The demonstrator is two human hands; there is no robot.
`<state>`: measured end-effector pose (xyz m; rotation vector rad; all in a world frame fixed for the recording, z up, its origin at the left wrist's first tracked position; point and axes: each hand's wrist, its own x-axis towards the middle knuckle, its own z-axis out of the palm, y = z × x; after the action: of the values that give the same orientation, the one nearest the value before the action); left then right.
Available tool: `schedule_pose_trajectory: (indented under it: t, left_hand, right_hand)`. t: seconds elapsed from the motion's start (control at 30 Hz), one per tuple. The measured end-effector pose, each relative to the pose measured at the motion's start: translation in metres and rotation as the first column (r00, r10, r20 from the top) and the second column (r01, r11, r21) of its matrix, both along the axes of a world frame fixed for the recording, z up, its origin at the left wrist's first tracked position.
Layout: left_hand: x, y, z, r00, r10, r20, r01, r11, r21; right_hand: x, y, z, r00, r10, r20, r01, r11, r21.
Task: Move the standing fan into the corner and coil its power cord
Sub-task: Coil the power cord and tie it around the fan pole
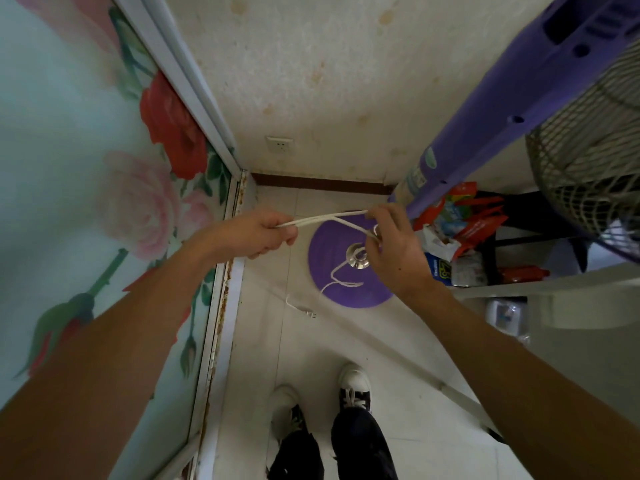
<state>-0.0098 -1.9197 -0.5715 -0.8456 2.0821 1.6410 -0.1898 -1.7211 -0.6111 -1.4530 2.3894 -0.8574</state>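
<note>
The purple standing fan (512,109) stands in the corner, its round base (329,251) on the tiled floor and its wire cage at the upper right. The white power cord (325,218) stretches in a few strands between my hands above the base. My left hand (263,233) pinches one end of the loops. My right hand (391,247) grips the other end by the pole. Slack cord trails down across the base to the plug (309,313) lying on the floor.
A floral glass panel (86,185) lines the left side. A wall socket (280,144) sits low on the back wall. Red bags and packets (460,223) crowd a shelf on the right. My shoes (353,386) stand on the tiles below.
</note>
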Motion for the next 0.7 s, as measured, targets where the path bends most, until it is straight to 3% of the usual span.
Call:
schedule_pose_trajectory:
  t: [0.1, 0.2, 0.3, 0.4, 0.53, 0.7]
  left_hand:
    - [0.001, 0.005, -0.005, 0.999, 0.023, -0.042, -0.02, 0.996, 0.088]
    - [0.003, 0.006, -0.01, 0.999, 0.035, 0.007, -0.036, 0.993, 0.114]
    - [0.004, 0.01, -0.014, 0.997, 0.047, 0.062, -0.054, 0.991, 0.119]
    - [0.004, 0.019, -0.025, 0.992, 0.104, 0.076, -0.12, 0.96, 0.253]
    - [0.011, 0.034, -0.034, 0.976, 0.204, 0.082, -0.217, 0.833, 0.509]
    - [0.016, 0.042, -0.03, 0.982, 0.189, 0.012, -0.156, 0.772, 0.616]
  right_hand:
    - [-0.005, 0.014, -0.015, 0.986, -0.082, 0.146, 0.065, 0.991, 0.118]
    - [-0.008, 0.011, -0.022, 0.887, -0.234, 0.399, 0.129, 0.954, 0.272]
    - [-0.01, 0.005, -0.013, 0.632, -0.304, 0.713, 0.196, 0.953, 0.232]
    - [-0.011, -0.003, 0.001, 0.357, -0.255, 0.899, 0.296, 0.943, 0.151]
    - [-0.005, -0.018, 0.018, 0.06, -0.202, 0.978, 0.379, 0.911, 0.165]
    - [0.0, -0.03, 0.031, -0.073, -0.192, 0.979, 0.467, 0.861, 0.203]
